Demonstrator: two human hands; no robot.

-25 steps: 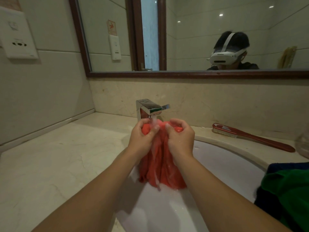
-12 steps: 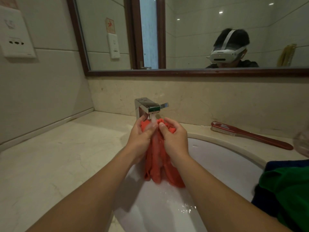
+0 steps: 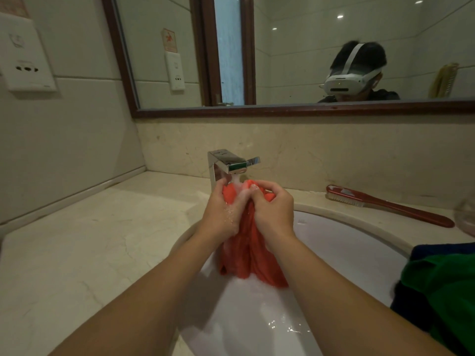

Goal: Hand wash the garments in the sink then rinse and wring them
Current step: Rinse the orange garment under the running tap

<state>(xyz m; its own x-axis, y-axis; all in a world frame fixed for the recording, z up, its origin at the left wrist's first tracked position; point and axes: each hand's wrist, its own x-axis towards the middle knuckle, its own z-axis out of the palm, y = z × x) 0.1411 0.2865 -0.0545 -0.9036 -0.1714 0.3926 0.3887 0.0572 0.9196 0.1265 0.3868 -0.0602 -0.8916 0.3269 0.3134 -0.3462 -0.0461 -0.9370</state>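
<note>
A wet red garment [image 3: 246, 255] hangs bunched over the white sink [image 3: 354, 255], its top edge right under the chrome tap [image 3: 226, 163], from which water runs. My left hand [image 3: 223, 214] grips the garment's upper left part. My right hand [image 3: 272, 209] grips its upper right part, knuckles close against the left hand. The cloth's lower folds dangle into the basin. A green garment [image 3: 442, 286] lies over a dark blue one [image 3: 416, 309] at the sink's right rim.
A red long-handled scrub brush [image 3: 385, 205] lies on the marble counter [image 3: 90, 242] behind the sink. A mirror [image 3: 295, 50] spans the wall above. A wall socket [image 3: 23, 62] sits at the upper left. A glass object [image 3: 466, 217] shows at the right edge.
Both hands stayed on the red garment under the running water, shifting their grip and rubbing its top together; the hands moved closer to each other.
</note>
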